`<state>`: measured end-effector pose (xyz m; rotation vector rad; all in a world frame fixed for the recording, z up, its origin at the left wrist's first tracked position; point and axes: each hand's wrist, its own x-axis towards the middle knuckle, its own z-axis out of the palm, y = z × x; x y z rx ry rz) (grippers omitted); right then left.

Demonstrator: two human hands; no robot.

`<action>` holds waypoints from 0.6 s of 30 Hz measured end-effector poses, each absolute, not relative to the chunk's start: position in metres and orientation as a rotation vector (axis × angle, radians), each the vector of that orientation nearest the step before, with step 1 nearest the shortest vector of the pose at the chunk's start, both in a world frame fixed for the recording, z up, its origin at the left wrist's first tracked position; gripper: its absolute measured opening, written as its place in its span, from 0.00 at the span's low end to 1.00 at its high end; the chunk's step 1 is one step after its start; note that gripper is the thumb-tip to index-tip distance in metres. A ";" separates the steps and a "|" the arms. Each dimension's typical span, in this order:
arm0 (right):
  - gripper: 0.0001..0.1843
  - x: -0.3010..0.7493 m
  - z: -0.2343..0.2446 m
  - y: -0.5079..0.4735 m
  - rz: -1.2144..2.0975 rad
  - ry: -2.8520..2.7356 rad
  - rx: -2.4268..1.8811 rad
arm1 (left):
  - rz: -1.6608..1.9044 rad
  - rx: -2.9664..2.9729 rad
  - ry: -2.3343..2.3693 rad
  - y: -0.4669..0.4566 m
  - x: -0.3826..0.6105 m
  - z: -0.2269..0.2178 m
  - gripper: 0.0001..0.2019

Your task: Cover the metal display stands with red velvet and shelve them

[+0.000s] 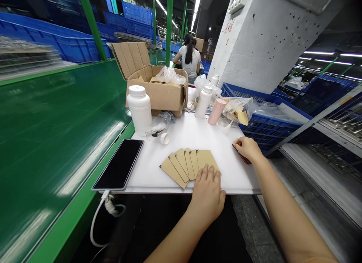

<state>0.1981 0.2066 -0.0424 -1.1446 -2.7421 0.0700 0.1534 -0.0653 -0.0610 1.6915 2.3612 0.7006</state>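
Observation:
Several flat brown kraft-paper pieces (178, 165), like small cards or envelopes, lie fanned out on the white tabletop, some with a dark corner. My left hand (207, 191) rests on the right end of the fan, its fingers stretched out and lying flat on the last piece. At the table's right edge my right hand (250, 149) pinches the top of a small stack of similar brown pieces (243, 157). The stack sits at a slant on the table, and my fingertips partly hide it.
A phone or tablet (120, 165) with a white cable lies left. Behind are a white jar (140, 110), a clear plastic container (158, 128), an open cardboard box (158, 93), a white bottle (203, 102) and a pink bottle (217, 112). A green conveyor (62, 116) runs left; blue crates (260, 129) stand right.

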 end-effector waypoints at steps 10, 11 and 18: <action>0.10 0.198 -0.046 0.209 0.110 -2.696 -1.128 | 0.713 1.699 2.339 -0.066 0.150 -0.058 0.25; 0.09 0.198 -0.047 0.210 0.114 -2.676 -1.135 | 0.709 1.699 2.340 -0.067 0.150 -0.058 0.24; 0.08 0.205 -0.060 0.224 0.219 -2.375 -1.263 | 0.707 1.699 2.336 -0.067 0.150 -0.060 0.24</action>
